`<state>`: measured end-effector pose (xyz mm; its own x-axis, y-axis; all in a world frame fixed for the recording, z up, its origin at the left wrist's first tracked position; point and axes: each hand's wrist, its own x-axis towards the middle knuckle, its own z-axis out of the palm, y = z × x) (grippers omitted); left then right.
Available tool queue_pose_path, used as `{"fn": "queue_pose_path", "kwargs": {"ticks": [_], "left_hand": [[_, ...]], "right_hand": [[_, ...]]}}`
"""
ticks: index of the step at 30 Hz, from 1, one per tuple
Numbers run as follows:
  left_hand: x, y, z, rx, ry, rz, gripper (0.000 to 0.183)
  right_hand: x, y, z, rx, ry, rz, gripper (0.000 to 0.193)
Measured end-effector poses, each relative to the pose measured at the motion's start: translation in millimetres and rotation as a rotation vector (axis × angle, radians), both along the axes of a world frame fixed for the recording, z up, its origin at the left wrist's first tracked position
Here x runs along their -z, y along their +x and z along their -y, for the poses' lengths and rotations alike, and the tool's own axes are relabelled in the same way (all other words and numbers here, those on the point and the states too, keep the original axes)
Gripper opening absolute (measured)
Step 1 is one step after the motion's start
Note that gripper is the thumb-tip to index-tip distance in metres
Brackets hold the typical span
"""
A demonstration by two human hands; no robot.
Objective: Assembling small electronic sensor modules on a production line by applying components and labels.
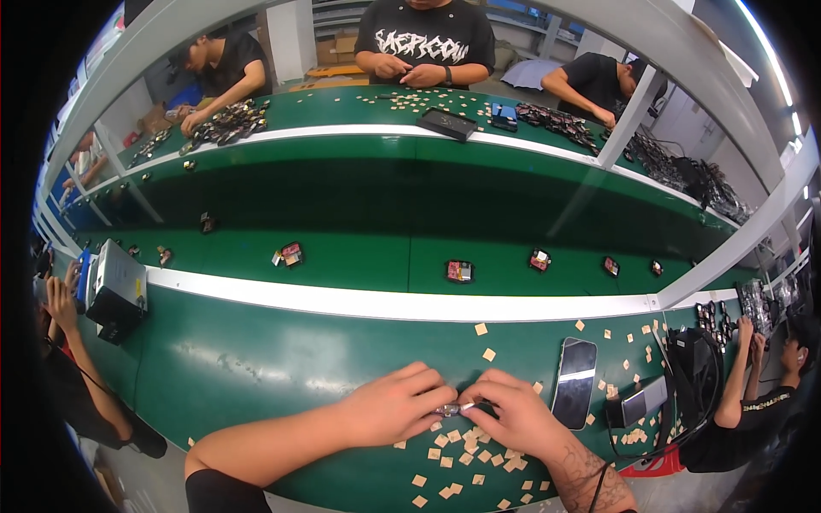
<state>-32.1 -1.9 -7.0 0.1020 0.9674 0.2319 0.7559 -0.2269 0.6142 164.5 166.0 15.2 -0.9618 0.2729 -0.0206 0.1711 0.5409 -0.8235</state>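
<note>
In front of me on the green bench, both my hands meet over a small dark electronic unit (448, 410) with shiny parts. My left hand (398, 405) pinches its left side, with the fingers curled. From the other side, my right hand (510, 412) has thumb and forefinger closed at the unit's right end, where a small whitish bit shows. Fingers cover most of the unit. Many small tan square pieces (466, 458) lie scattered just below and around my hands.
A phone (575, 382) lies right of my right hand, by a dark boxy device (637, 402) with a cable. Beyond a white rail (376, 306), the green conveyor (368, 265) carries several small electronic units (459, 271). A grey box-shaped machine (117, 291) stands left. Other people work across and at both sides.
</note>
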Motion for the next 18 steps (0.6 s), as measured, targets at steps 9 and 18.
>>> {"fn": "queue_pose_path", "kwargs": {"ticks": [9, 18], "left_hand": [[-2.2, -3.5, -0.2, 0.065, 0.041, -0.083, 0.026], [-1.9, -3.0, 2.6, 0.112, 0.106, -0.354, 0.024]], "right_hand": [[0.7, -3.4, -2.4, 0.051, -0.156, 0.038, 0.017], [-5.6, 2.0, -8.8, -0.041, -0.035, 0.048, 0.02]]}}
